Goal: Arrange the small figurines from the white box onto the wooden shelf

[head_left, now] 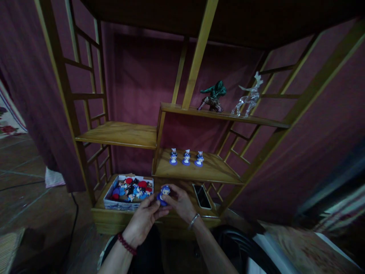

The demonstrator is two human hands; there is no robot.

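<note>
Between my two hands is a small purple-haired figurine [164, 191] on a round purple base, held upright in front of the lowest shelf. My left hand [145, 217] has its fingers closed at the base from the left and below. The fingers of my right hand [181, 201] grip the figurine from the right. Left of my hands stands an open cardboard box [125, 206] filled with several figurines in red, blue, black and white. On the middle shelf [182, 173], similar purple-based figurines [186, 158] stand in a row, with small dark-and-white figurines [187, 152] right behind them.
A phone [202, 196] lies on the lowest shelf, right of my hands. Higher up stand a dark crouching figure [213, 96] and a clear deer figurine [249, 97]. Wooden posts [199, 53] divide the shelving. A black chair [242, 243] is at the lower right.
</note>
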